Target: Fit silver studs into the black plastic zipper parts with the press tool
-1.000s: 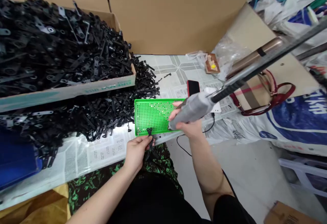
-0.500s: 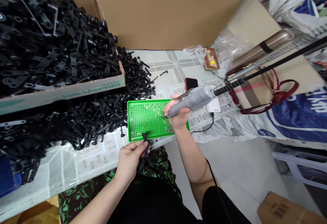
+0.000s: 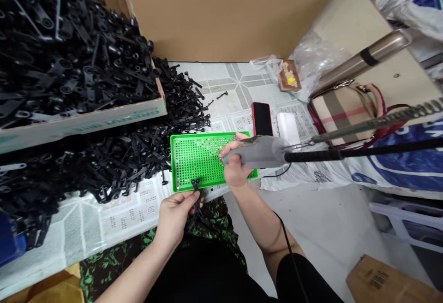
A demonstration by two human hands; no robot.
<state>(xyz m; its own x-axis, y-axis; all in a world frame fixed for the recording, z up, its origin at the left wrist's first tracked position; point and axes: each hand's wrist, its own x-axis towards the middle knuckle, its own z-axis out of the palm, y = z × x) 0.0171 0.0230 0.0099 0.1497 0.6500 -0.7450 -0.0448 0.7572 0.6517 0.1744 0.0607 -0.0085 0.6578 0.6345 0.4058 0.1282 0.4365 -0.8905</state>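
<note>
My left hand (image 3: 175, 213) is closed on several slim black plastic arms (image 3: 197, 215) with ringed ends, their tops at the near edge of a green perforated tray (image 3: 183, 155). Small metal pieces, too small to name, are scattered in the tray. Fingers wrapped round it, my right hand (image 3: 236, 174) grips a grey electric screwdriver (image 3: 265, 151) over the tray's right half. The tool lies nearly level, tip pointing left; a coil spring and black cable run off from its rear. My right hand and the tool hide part of the tray.
A cardboard box (image 3: 138, 115) heaped with black parts stands at the left, and more parts (image 3: 131, 151) are piled before it. Behind the tool lie a red-edged phone (image 3: 262, 117) and a white box (image 3: 288, 128). A checked handbag (image 3: 346, 114) and steel flask (image 3: 377, 56) are at the right.
My right hand has turned the screwdriver to a more level angle and moved it slightly, uncovering more of the phone and white box. My left hand keeps its hold, almost still.
</note>
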